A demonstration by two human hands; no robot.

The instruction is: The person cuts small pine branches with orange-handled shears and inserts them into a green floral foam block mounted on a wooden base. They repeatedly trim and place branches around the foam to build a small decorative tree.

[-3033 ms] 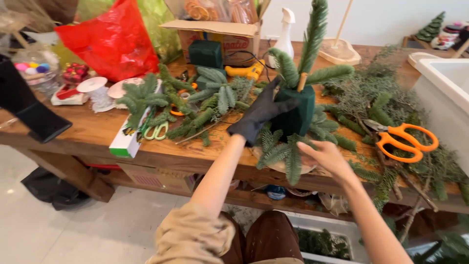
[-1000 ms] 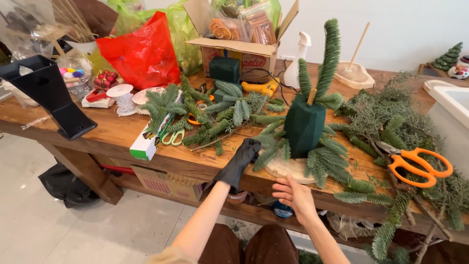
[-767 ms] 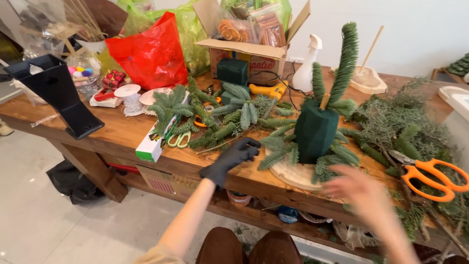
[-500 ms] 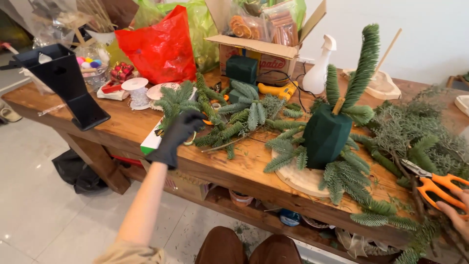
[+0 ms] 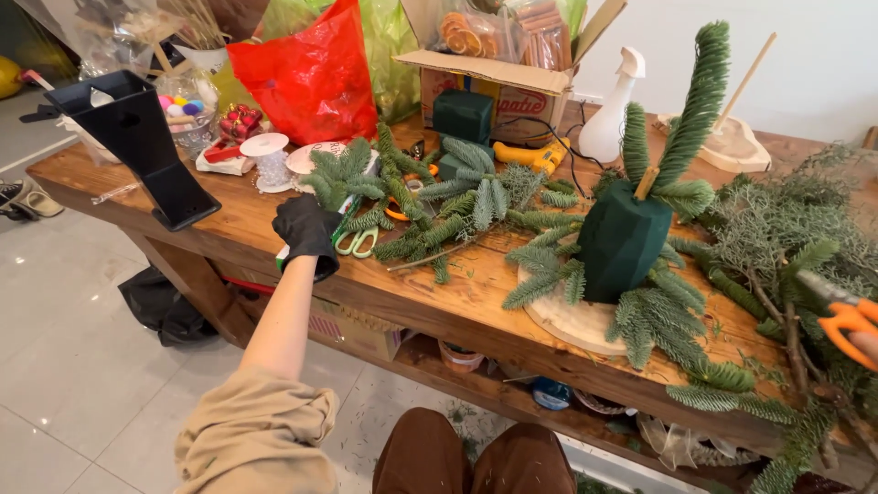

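My left hand (image 5: 306, 233), in a black glove, reaches out to the left end of a pile of cut fir sprigs (image 5: 439, 206). Its fingers curl down over a white and green box (image 5: 346, 212) beside green-handled scissors (image 5: 355, 242); whether it grips anything is hidden. At the frame's right edge only a sliver of my right hand (image 5: 867, 346) shows, holding orange-handled scissors (image 5: 846, 320) over loose greenery. Between the hands stands a dark green foam cone (image 5: 622, 242) on a round wooden slice (image 5: 572, 320), with fir sprigs stuck in it.
The wooden table (image 5: 430, 293) carries a black stand (image 5: 146, 146), a red bag (image 5: 306, 78), an open cardboard box (image 5: 498, 78), a white spray bottle (image 5: 613, 105), a yellow glue gun (image 5: 526, 155) and ribbon spools (image 5: 270, 160). Feathery branches (image 5: 777, 229) cover the right side.
My left hand has left the foam cone and swung left to the sprig pile. My right hand has gone right and taken the orange scissors. The view has turned left.
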